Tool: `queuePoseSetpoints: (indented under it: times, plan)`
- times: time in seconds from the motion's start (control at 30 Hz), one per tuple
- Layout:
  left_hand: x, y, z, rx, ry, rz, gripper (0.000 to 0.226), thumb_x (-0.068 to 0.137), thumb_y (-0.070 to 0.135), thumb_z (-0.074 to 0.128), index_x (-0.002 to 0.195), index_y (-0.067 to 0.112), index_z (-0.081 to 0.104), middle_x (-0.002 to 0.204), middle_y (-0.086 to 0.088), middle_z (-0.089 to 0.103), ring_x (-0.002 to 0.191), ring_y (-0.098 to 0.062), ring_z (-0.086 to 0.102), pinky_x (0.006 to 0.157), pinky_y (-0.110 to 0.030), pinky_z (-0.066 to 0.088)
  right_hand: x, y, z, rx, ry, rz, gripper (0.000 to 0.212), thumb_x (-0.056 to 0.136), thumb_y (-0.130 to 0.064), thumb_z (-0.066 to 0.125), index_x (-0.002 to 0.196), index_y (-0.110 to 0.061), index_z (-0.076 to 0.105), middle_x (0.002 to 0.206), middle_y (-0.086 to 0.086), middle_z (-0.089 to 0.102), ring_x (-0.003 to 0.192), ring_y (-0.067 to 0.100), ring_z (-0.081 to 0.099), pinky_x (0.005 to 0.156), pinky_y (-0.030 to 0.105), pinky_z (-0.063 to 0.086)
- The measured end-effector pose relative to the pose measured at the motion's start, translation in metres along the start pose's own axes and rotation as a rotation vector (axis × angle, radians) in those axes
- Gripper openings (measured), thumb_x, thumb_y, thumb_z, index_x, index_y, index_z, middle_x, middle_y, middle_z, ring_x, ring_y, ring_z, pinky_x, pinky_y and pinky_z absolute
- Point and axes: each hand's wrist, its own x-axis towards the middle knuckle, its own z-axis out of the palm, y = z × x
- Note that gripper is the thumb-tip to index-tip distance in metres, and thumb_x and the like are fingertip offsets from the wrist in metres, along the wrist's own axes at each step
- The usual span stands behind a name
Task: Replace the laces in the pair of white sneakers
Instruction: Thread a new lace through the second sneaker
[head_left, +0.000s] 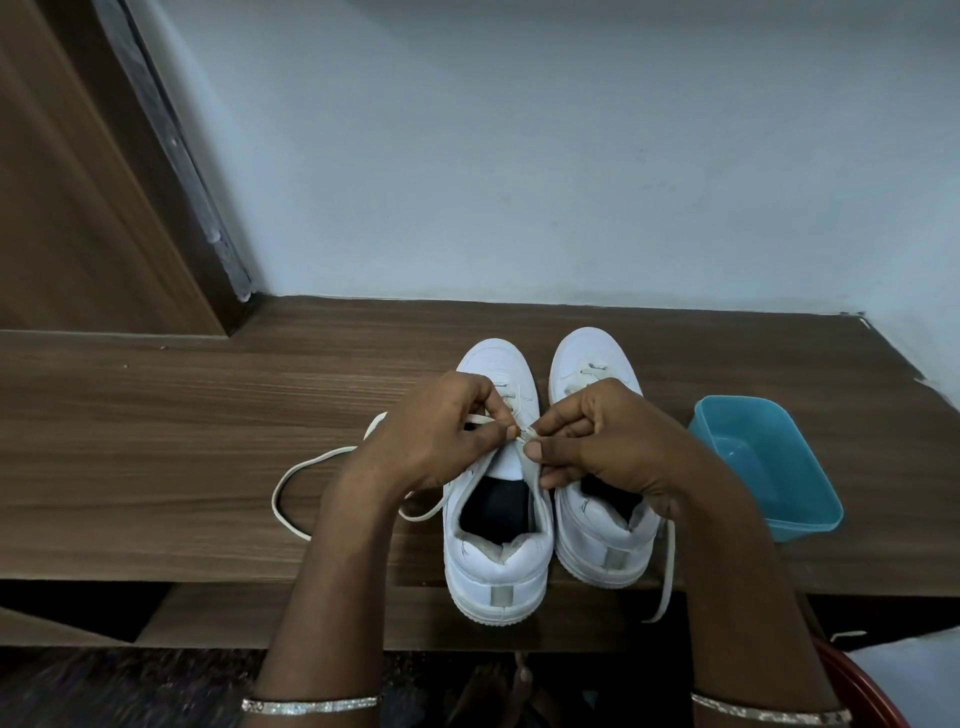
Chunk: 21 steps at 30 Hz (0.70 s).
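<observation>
Lace (311, 460): looped on the table (130, 426), left of the sneakers;
Left grip (441, 439): pinched on the lace above the left sneaker (496, 566);
Right grip (608, 441): pinched together on the lace's tip;
Right sneaker (605, 558): just beside its pair; blue tub (769, 467) to its right

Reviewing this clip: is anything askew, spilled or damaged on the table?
Nothing is spilled or damaged. Two small oddities: the left sneaker sits with its heel past the front edge of the table, and a loose lace end beside the right sneaker dangles over that edge.
</observation>
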Motion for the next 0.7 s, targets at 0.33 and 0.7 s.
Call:
queuePoseSetpoints:
  times: [0.33,0.7]
  plan:
    - [0.0,0.005,0.005,-0.015,-0.043,-0.006,0.011,0.079,0.026,0.083,0.073,0.026,0.073,0.079,0.017,0.073,0.084,0.0,0.068,0.085,-0.037,0.055,0.0,0.004,-0.003,0.027,-0.047,-0.02,0.015,0.094,0.005,0.061,0.105,0.001,0.071,0.086,0.019,0.076,0.072,0.022,0.076,0.068,0.023,0.061]
    - [0.002,-0.005,-0.004,-0.065,0.016,-0.039,0.035,0.061,0.034,0.094,0.082,0.027,0.068,0.066,0.012,0.06,0.054,-0.002,0.05,0.06,-0.031,0.044,0.006,-0.001,0.01,-0.137,0.17,-0.094,0.007,0.091,0.002,0.066,0.087,0.002,0.071,0.065,0.011,0.073,0.059,0.021,0.074,0.053,0.025,0.058]
